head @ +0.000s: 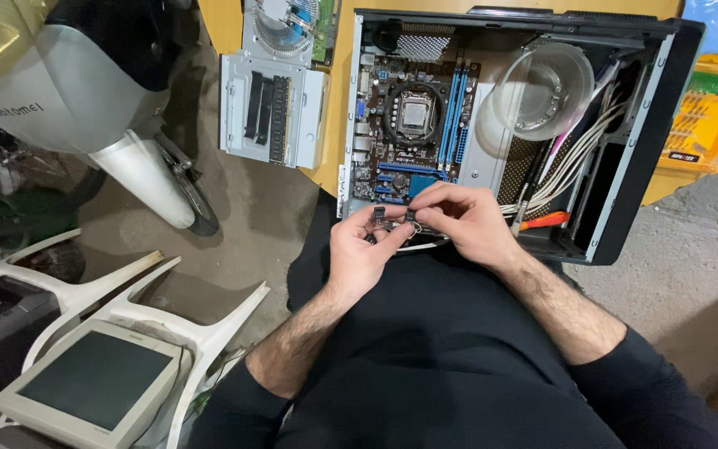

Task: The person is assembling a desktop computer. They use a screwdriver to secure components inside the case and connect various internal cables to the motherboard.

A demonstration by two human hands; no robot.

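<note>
An open black computer case [625,208] lies on its side before me, showing a brown motherboard [392,133] with blue slots and a bare processor socket [415,112]. My left hand [359,254] pinches one small black cable plug [379,214] at the case's near edge. My right hand [463,220] pinches a second small black plug [410,215] right beside it, fingertips almost touching. Thin wires run from the plugs under my hands. Both forearms reach out over my black clothing.
A clear plastic bowl [542,87] rests inside the case above white cables [575,162]. A metal drive bracket [272,108] lies left of the case. A scooter's front [139,175], white plastic chair legs [126,303] and an old monitor [93,382] stand at left. An orange tool tray [708,116] sits right.
</note>
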